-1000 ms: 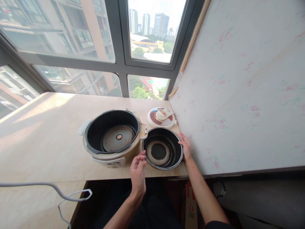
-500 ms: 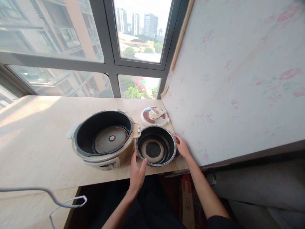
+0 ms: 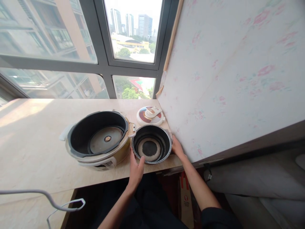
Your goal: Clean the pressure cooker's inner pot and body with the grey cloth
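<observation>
A round black inner pot (image 3: 164,152) with a worn, silvery rim and a pale ring at its centre is between my two hands on the tabletop. My left hand (image 3: 135,168) grips its front left side, the thumb by the rim and the fingers along the outer wall. On the right, my right hand (image 3: 176,147) is against the pot's side, its fingertips hidden behind it. Left of the pot stands the lidless pressure cooker body (image 3: 121,156), with a dark cavity and a metal plate at the bottom. Behind the pot lies the cooker's lid (image 3: 150,115), white and reddish.
The pale wooden tabletop (image 3: 40,140) ends just before my body. A flowered wall (image 3: 214,79) rises close by on the right, and the window frame (image 3: 133,65) borders the back. A grey cable (image 3: 43,191) crosses the lower left. Below the edge hangs a paper bag (image 3: 186,203).
The view has shifted slightly, moving everything a little left. My right hand has come lower and closer around the pot's right side. My left hand keeps its place at the front left.
</observation>
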Available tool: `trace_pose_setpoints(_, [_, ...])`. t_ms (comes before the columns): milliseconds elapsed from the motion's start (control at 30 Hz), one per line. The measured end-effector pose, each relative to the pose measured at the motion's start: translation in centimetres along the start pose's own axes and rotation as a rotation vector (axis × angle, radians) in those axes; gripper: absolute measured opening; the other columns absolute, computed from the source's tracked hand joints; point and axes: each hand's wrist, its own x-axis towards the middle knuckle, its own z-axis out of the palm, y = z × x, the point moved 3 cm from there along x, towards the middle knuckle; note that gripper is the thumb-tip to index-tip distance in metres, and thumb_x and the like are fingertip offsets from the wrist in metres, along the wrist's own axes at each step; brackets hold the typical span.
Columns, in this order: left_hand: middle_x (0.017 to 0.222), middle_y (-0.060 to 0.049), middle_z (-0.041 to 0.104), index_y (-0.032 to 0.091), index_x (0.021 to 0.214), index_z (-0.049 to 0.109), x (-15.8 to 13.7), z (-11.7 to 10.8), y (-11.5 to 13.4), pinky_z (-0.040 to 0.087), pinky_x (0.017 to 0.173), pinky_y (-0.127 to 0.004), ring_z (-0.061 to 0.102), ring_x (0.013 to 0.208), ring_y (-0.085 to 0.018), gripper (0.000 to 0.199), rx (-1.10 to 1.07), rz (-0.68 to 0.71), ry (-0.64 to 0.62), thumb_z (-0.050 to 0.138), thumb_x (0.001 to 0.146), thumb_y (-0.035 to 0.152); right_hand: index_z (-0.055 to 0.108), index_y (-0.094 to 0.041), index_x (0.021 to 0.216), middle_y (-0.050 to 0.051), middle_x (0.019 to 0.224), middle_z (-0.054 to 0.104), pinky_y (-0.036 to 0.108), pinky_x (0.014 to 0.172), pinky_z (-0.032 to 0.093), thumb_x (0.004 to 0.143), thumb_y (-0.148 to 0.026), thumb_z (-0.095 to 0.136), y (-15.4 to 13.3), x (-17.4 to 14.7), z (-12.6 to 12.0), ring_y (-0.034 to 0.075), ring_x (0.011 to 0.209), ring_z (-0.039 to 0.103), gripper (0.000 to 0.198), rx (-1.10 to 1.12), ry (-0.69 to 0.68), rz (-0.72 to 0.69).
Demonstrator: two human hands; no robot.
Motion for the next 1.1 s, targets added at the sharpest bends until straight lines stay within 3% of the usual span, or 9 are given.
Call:
trace_pose_setpoints(100, [0.167,-0.011,0.012,0.013,0.161,0.013,0.2,0.1,-0.4,0.006,0.126,-0.041,0.008,0.155,-0.025,0.086,-0.017,0.005,0.005,0.055,0.089,0.036,0.056,-0.021,0.124,0.011,0.109,0.07,0.042,0.09,0.05,0.081,-0.043,0.058,-0.2,-0.9,-0.7,0.03,0.099,0.066,0.049,0.052,0.004,0.034])
trace_pose_setpoints(200, [0.167,-0.011,0.013,0.013,0.16,0.015,0.3,0.1,-0.7,0.006,0.126,-0.042,0.008,0.155,-0.026,0.086,-0.029,0.013,0.004,0.056,0.088,0.035,0.056,-0.018,0.129,0.012,0.117,0.069,0.043,0.095,0.048,0.078,-0.04,0.059,-1.3,-1.8,-2.2,0.03,0.108,0.064,0.055,0.088,0.09,0.018])
trace_pose_setpoints(433, [0.166,-0.013,0.019,0.013,0.159,0.021,0.2,0.2,-0.3,0.009,0.126,-0.044,0.014,0.154,-0.027,0.08,-0.02,0.056,-0.01,0.054,0.089,0.035,0.056,-0.017,0.135,0.011,0.119,0.068,0.042,0.096,0.05,0.071,-0.037,0.065,-4.3,-4.1,-7.9,0.03,0.107,0.064,0.068,0.247,0.339,0.029])
trace_pose_setpoints(600, [0.159,-0.014,0.035,0.017,0.153,0.035,0.2,0.1,-0.1,0.018,0.124,-0.047,0.029,0.149,-0.03,0.07,-0.056,0.073,-0.009,0.055,0.088,0.033,0.055,-0.018,0.137,0.01,0.12,0.068,0.039,0.09,0.053,0.072,-0.035,0.067,-6.4,-5.0,-10.3,0.028,0.104,0.065,0.069,0.422,0.296,-0.05])
trace_pose_setpoints(833, [0.156,-0.015,0.039,0.016,0.15,0.039,0.4,0.1,-0.7,0.019,0.123,-0.048,0.032,0.147,-0.03,0.065,-0.071,0.103,-0.004,0.056,0.089,0.033,0.053,-0.019,0.141,0.007,0.136,0.061,0.04,0.11,0.042,0.068,-0.031,0.069,-9.1,-3.8,-7.7,0.028,0.124,0.056,0.075,0.366,0.077,-0.179])
trace_pose_setpoints(1100, [0.156,-0.012,0.041,0.021,0.152,0.039,0.6,-0.1,-0.7,0.019,0.123,-0.047,0.034,0.147,-0.028,0.065,-0.135,0.144,-0.044,0.057,0.091,0.037,0.051,-0.017,0.141,0.01,0.137,0.06,0.041,0.109,0.041,0.074,-0.032,0.063,-12.3,-0.4,-2.0,0.03,0.125,0.056,0.07,0.018,-0.296,-0.179])
